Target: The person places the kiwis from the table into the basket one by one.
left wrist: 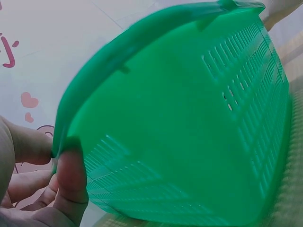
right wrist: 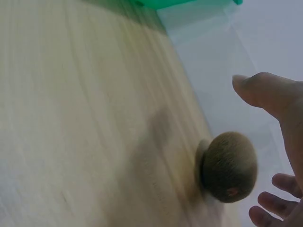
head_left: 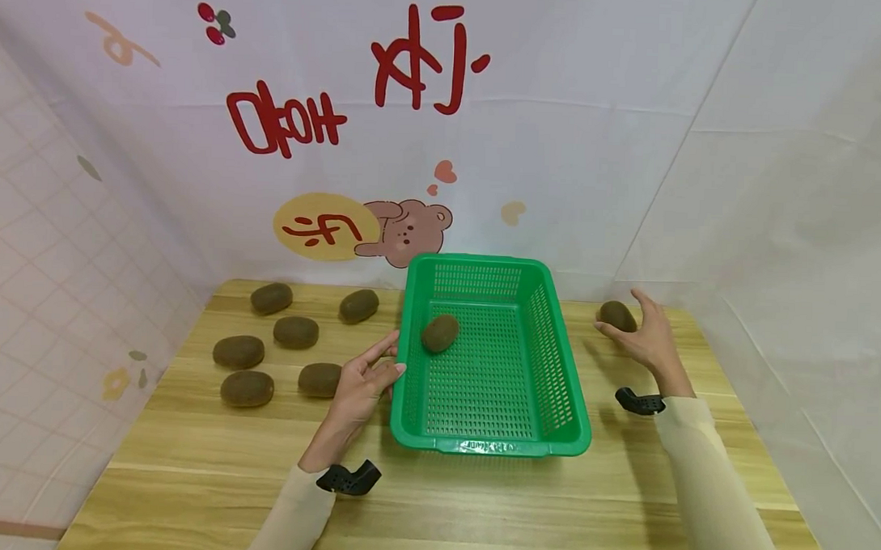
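Behind the wood-grain counter (head_left: 476,511), a white backdrop (head_left: 583,167) carries red characters (head_left: 415,56), cherries (head_left: 206,12) and a cartoon bear (head_left: 414,235) beside a yellow oval (head_left: 328,206). A faint grid marks the pale left wall (head_left: 35,212).

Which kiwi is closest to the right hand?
The lone kiwi right of the green basket, beside the right hand; another kiwi lies inside the basket, the rest lie left of it.

Basket (head_left: 489,447) is glossy plastic, kiwis (head_left: 440,333) matt, tabletop (head_left: 491,507) apparently smooth wood.

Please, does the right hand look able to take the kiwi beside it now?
Probably yes: the right hand is open close to the kiwi, and nothing visible stands between them.
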Demonstrator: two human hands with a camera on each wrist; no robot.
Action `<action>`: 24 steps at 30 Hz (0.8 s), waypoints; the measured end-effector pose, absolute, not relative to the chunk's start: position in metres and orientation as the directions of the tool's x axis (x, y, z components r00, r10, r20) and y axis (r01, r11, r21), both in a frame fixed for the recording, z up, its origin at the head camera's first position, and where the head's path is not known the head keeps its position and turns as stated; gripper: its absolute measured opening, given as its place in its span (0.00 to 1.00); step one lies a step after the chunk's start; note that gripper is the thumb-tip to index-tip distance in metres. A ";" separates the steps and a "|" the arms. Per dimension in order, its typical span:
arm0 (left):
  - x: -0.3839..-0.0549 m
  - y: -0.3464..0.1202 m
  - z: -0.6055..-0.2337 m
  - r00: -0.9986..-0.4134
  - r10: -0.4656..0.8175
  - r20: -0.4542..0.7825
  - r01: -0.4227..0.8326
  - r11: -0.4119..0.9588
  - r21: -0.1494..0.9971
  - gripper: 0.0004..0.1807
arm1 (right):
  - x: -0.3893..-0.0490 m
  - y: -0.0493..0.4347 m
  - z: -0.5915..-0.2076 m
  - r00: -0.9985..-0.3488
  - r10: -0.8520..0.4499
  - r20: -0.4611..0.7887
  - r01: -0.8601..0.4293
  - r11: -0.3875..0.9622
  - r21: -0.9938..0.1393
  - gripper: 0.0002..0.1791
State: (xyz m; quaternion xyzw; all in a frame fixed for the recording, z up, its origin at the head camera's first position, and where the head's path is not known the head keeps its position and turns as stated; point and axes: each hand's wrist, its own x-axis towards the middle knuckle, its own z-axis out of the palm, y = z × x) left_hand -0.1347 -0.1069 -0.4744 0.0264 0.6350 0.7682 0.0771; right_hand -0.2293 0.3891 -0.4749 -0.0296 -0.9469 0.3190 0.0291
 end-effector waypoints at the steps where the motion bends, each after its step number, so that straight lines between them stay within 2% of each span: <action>1: -0.135 -0.107 -0.475 -0.987 0.152 -0.054 -0.083 -0.187 0.979 0.34 | -0.231 0.390 -0.477 -0.997 0.077 0.033 0.041 0.791 -0.610 0.59; 8: -0.134 -0.108 -0.478 -0.988 0.149 -0.047 -0.078 -0.211 0.974 0.35 | -0.241 0.392 -0.492 -0.998 0.063 0.023 0.034 0.776 -0.630 0.57; 17: -0.134 -0.106 -0.477 -0.990 0.139 -0.038 -0.068 -0.216 0.974 0.34 | -0.240 0.391 -0.502 -0.991 0.109 0.074 0.036 0.763 -0.646 0.39; 24: -0.134 -0.106 -0.477 -0.989 0.145 -0.039 -0.072 -0.225 0.972 0.34 | -0.237 0.392 -0.501 -0.990 0.129 0.055 0.061 0.750 -0.658 0.37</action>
